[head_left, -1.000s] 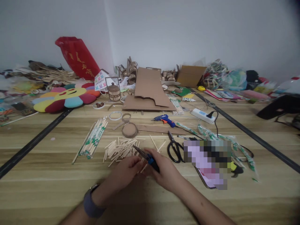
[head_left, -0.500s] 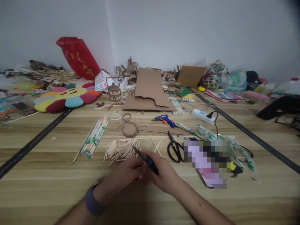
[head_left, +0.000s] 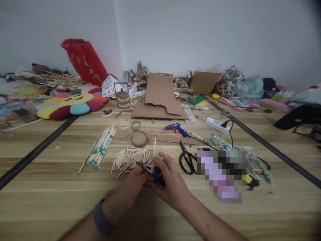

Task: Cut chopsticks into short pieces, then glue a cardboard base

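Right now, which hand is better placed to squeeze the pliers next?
The right hand, I'd judge: it already holds the blue-handled pliers. The left hand sits close to their metal jaws, and what its fingers grip is hard to make out.

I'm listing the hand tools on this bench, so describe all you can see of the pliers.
The pliers have a grey, metal-looking nose and blue-and-black grips that look plastic or rubber. The right hand holds them, its fingers hiding part of the grips. The nose points left and slightly away, at the near side of the pale stick pile. The left hand is right by the nose; whether they touch is unclear.
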A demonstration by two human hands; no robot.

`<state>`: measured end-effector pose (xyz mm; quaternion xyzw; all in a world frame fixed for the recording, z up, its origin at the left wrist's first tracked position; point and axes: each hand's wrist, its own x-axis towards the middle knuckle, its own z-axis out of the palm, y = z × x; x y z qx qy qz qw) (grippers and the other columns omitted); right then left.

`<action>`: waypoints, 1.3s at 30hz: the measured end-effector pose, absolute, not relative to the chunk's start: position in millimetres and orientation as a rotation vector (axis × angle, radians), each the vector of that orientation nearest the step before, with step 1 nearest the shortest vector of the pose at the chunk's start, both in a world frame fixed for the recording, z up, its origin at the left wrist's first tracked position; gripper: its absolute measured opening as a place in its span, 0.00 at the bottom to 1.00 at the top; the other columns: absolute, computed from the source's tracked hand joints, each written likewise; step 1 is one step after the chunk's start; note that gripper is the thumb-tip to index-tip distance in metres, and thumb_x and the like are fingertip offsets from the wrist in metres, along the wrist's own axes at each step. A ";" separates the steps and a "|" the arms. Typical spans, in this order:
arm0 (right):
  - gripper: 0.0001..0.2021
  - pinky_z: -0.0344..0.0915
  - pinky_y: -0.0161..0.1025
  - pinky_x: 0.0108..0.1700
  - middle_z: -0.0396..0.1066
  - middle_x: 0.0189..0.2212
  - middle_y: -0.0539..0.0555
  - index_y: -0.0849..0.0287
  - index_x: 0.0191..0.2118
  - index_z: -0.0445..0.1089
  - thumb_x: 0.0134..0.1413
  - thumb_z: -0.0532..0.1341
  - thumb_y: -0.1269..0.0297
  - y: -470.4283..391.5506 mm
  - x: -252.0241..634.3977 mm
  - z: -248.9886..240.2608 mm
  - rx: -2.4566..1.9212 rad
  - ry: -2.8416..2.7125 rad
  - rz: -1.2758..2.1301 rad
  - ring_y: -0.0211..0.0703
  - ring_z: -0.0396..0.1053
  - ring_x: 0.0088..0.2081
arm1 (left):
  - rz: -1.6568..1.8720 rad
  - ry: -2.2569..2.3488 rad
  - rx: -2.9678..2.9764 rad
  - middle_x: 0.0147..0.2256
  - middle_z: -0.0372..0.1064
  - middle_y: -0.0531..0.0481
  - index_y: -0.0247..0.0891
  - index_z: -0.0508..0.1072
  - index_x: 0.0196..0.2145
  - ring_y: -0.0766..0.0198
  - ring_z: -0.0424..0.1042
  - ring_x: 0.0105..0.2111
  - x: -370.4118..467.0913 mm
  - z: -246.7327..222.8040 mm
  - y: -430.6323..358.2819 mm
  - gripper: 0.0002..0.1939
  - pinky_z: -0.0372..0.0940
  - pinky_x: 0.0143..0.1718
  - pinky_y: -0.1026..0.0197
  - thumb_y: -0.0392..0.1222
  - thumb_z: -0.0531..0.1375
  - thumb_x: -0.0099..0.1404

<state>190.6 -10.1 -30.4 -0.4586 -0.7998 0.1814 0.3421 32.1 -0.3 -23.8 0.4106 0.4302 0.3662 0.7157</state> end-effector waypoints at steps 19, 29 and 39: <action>0.03 0.62 0.38 0.38 0.67 0.31 0.49 0.57 0.35 0.65 0.56 0.58 0.64 -0.4 220.6 18.3 -1.402 -1.983 1.010 0.43 0.65 0.35 | 0.731 1.143 1.046 0.28 0.75 0.49 0.36 0.70 0.33 0.61 0.75 0.26 5.2 -0.4 15.9 0.26 0.61 0.25 0.64 0.63 0.64 0.50; 0.06 0.62 0.37 0.38 0.70 0.33 0.49 0.57 0.36 0.72 0.51 0.60 0.64 1.6 237.0 24.2 -1.454 -2.054 1.243 0.44 0.66 0.37 | 0.677 1.110 1.136 0.28 0.76 0.48 0.37 0.68 0.30 0.59 0.76 0.25 1.9 7.0 14.0 0.23 0.62 0.24 0.63 0.61 0.63 0.52; 0.05 0.59 0.34 0.34 0.67 0.28 0.47 0.59 0.33 0.71 0.50 0.59 0.67 -0.1 227.8 21.4 -1.275 -1.995 1.540 0.40 0.64 0.32 | 0.569 1.011 1.264 0.28 0.75 0.50 0.36 0.69 0.32 0.64 0.75 0.24 9.4 5.7 2.9 0.19 0.57 0.22 0.67 0.58 0.59 0.60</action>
